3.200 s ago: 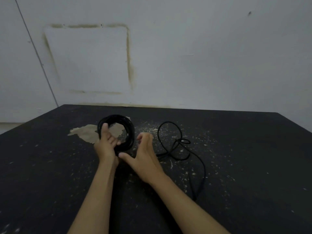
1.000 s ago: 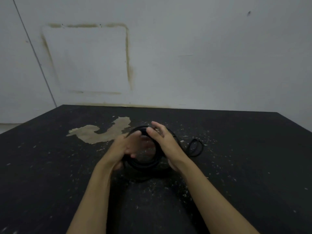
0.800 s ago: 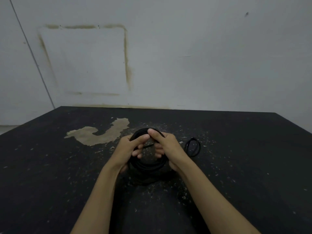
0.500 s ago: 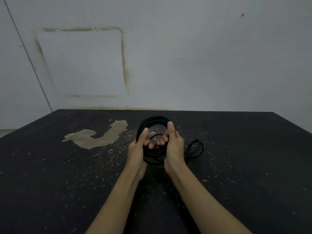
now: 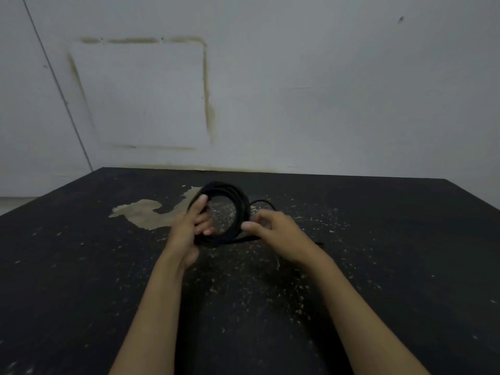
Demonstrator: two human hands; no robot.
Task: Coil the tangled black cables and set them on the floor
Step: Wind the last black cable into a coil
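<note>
over dark floor (image 5: 378, 266), both hands grip coiled cable (image 5: 238, 201).

One head-worn wide-angle view looks forward and down, close over the black floor (image 5: 378, 266), facing the wall (image 5: 324, 90).

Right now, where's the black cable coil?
Head view, centre: the cable coil is gripped by the left hand, right of the tan floor patch.

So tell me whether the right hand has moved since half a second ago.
Yes: the right hand has shifted rightward, away from the tan floor patch.
</note>
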